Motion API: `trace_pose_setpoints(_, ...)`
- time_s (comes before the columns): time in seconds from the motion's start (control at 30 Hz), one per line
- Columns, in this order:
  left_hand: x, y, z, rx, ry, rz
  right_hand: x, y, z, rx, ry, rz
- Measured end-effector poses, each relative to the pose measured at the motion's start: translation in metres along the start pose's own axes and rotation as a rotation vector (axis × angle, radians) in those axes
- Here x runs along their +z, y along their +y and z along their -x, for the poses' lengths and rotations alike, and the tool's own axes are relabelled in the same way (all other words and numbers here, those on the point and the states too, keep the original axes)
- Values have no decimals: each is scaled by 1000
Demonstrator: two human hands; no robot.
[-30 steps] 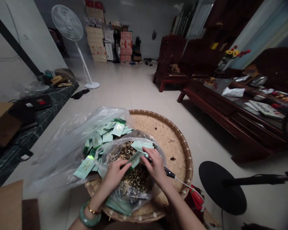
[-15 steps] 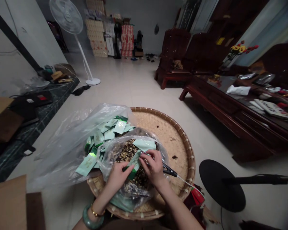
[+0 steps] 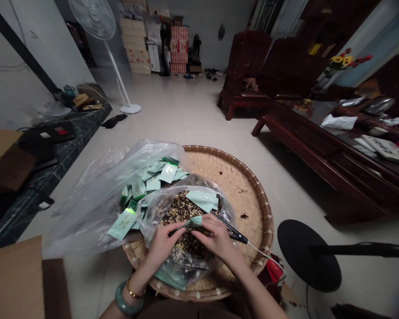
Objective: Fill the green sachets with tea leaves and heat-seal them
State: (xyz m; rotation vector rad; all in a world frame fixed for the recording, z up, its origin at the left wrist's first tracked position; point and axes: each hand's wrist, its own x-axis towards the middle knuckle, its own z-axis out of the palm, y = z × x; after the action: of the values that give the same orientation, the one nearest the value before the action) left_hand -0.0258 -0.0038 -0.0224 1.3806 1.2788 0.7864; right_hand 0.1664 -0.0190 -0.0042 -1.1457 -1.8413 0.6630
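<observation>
Both hands hold one small green sachet (image 3: pixel 193 222) over an open clear bag of dark and pale loose mix (image 3: pixel 177 208). My left hand (image 3: pixel 164 241) pinches its left end, and my right hand (image 3: pixel 216 235) grips the right end. Another pale green packet (image 3: pixel 204 200) lies on the mix just beyond. A black corded handheld tool (image 3: pixel 234 233), its kind unclear, rests behind my right hand, its front part on the mix. To the left, a large clear plastic bag (image 3: pixel 96 199) holds many green sachets (image 3: pixel 124 223). Everything sits on a round woven bamboo tray (image 3: pixel 270 217).
A black round stand base (image 3: pixel 309 254) is on the floor at right. Beyond it stands a dark wooden table (image 3: pixel 319 155). A cardboard box (image 3: pixel 15 274) is at lower left, and a white standing fan (image 3: pixel 116 75) is farther back. The tool's white cord (image 3: pixel 266 256) crosses the tray's rim.
The sachet between my hands has turned from slanted with its printed face showing to nearly level and folded toward me. My right hand has lowered slightly. The view has shifted a little.
</observation>
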Motion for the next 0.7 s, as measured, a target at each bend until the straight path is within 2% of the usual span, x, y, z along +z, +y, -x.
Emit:
trace_pose_setpoints(0.1, -1, 1, 0, 21, -8, -37, 0, 3, 3, 158, -51, -42)
trace_pose_setpoints(0.23, -4, 5, 0, -92, -23, 167, 0, 6, 7, 340, -68, -256)
trace_pose_setpoints(0.33, -4, 10, 3, -130, -92, 307, 1, 5, 7, 373, -174, -474)
trace_pose_setpoints(0.43, -5, 14, 6, -151, -183, 310, 2, 4, 6, 395, -310, -577)
trace_pose_setpoints(0.5, -6, 15, 6, -167, -202, 287, 1, 5, 6, 437, -371, -616)
trace_pose_setpoints(0.63, -8, 11, 5, -49, -143, 111, -4, 10, 7, 482, -346, -626)
trace_pose_setpoints(0.7, -6, 7, 6, 72, -12, -31, -7, 10, 5, 491, -327, -592)
